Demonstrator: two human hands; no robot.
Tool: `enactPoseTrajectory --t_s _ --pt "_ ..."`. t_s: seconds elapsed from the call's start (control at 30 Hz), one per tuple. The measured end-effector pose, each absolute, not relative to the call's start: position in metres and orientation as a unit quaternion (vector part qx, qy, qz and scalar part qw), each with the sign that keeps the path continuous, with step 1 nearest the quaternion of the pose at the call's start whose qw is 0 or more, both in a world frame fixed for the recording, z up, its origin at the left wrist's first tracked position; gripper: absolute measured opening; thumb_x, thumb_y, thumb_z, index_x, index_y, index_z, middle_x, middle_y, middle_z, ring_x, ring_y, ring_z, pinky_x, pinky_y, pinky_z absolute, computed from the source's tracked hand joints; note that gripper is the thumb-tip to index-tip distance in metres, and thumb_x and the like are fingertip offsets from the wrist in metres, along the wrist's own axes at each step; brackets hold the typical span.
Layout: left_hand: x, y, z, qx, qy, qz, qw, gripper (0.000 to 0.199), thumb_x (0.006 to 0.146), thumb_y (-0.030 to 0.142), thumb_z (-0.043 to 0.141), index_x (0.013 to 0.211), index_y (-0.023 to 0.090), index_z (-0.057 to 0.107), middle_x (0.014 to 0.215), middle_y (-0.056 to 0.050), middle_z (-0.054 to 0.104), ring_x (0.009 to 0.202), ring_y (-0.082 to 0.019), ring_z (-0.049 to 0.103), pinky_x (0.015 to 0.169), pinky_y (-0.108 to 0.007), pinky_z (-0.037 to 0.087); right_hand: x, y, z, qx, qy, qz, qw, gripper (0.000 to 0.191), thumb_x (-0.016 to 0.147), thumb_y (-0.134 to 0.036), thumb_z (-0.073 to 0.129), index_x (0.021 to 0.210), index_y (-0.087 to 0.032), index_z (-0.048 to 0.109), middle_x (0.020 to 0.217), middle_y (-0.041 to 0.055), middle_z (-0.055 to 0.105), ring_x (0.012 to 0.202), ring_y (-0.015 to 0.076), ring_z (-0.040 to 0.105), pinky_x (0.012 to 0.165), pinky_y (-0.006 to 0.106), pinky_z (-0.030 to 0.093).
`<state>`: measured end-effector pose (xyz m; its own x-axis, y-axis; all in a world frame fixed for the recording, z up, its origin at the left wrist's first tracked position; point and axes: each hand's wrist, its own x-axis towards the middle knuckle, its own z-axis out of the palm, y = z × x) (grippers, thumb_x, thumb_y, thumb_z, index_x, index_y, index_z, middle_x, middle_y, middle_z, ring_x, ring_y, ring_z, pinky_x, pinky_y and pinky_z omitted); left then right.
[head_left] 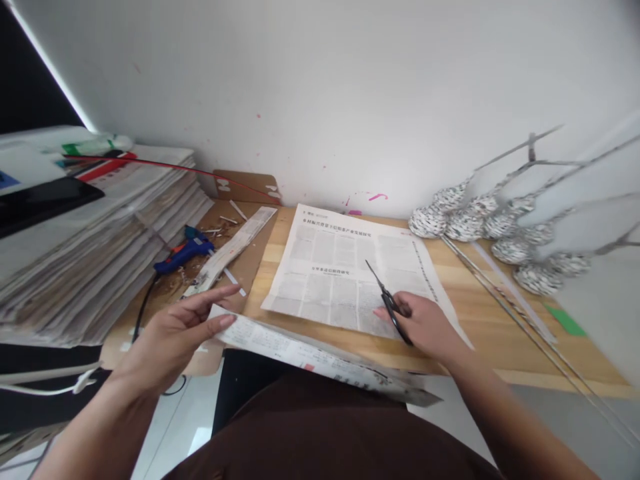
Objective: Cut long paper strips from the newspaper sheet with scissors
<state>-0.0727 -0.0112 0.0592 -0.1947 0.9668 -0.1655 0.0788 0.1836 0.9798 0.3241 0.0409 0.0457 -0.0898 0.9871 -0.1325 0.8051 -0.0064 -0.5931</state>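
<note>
My left hand [183,330] pinches one end of a long folded strip of newspaper [320,360] between thumb and fingers. The strip slants down to the right, in front of the table's near edge and over my lap. In my right hand [417,320] is a pair of black scissors [391,310], its blades together and pointing up and to the left. Beneath the scissors, a flat newspaper sheet [330,260] lies on the wooden table. The right fingers wrap around the scissor handles.
A tall newspaper stack [165,207] stands at left. Beside it lie a blue glue gun [185,253] and more newspaper strips [235,247] on cardboard. At right, several woven paper shapes [465,220] with long stems lean by the wall, near thin rods [520,320] and a green piece [565,320].
</note>
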Motion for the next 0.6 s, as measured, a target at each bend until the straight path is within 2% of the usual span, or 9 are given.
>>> enactPoseTrajectory --t_s 0.1,0.27,0.43,0.5,0.6 --pt "-0.075 -0.015 0.062 0.403 0.583 0.506 0.492 0.052 0.065 0.032 0.092 0.115 0.028 0.078 0.082 0.001 0.072 0.069 -0.01 0.064 0.064 -0.016 0.053 0.315 0.049 0.046 -0.649 -0.687 0.275 0.178 0.044 0.082 -0.063 0.063 0.066 -0.024 0.049 0.062 -0.0031 0.054 0.061 0.0165 0.049 0.057 0.027 0.034" --pt "-0.083 -0.02 0.079 0.388 0.572 0.562 0.453 0.055 0.061 0.03 0.094 0.112 0.022 0.078 0.084 -0.002 0.074 0.072 -0.012 0.066 0.066 -0.018 0.056 0.32 0.052 0.052 -0.643 -0.696 0.268 0.178 0.041 0.078 -0.062 0.066 0.067 -0.024 0.055 0.059 -0.0036 0.053 0.058 0.0164 0.048 0.055 0.027 0.033" --pt "-0.075 -0.02 0.085 0.387 0.541 0.609 0.432 0.048 0.062 0.021 0.092 0.108 0.019 0.079 0.068 0.002 0.066 0.067 -0.01 0.062 0.063 -0.016 0.055 0.332 0.046 0.059 -0.67 -0.684 0.215 0.191 0.04 0.075 -0.06 0.069 0.066 -0.024 0.054 0.061 -0.0002 0.058 0.062 0.0193 0.051 0.057 0.03 0.031" --pt "-0.068 -0.016 0.087 0.389 0.522 0.614 0.446 0.044 0.066 0.017 0.089 0.109 0.019 0.079 0.074 0.001 0.069 0.07 -0.009 0.063 0.065 -0.016 0.055 0.329 0.039 0.061 -0.657 -0.68 0.257 0.202 0.037 0.076 -0.057 0.07 0.071 -0.024 0.056 0.067 0.0005 0.063 0.064 0.0193 0.056 0.059 0.03 0.036" --pt "-0.057 -0.008 0.092 0.402 0.493 0.619 0.461 0.042 0.068 0.014 0.087 0.109 0.019 0.079 0.08 -0.001 0.072 0.072 -0.01 0.064 0.067 -0.018 0.057 0.309 0.025 0.066 -0.575 -0.687 0.392 0.211 0.032 0.073 -0.048 0.078 0.084 -0.022 0.062 0.085 0.0026 0.073 0.074 0.0199 0.064 0.067 0.03 0.044"
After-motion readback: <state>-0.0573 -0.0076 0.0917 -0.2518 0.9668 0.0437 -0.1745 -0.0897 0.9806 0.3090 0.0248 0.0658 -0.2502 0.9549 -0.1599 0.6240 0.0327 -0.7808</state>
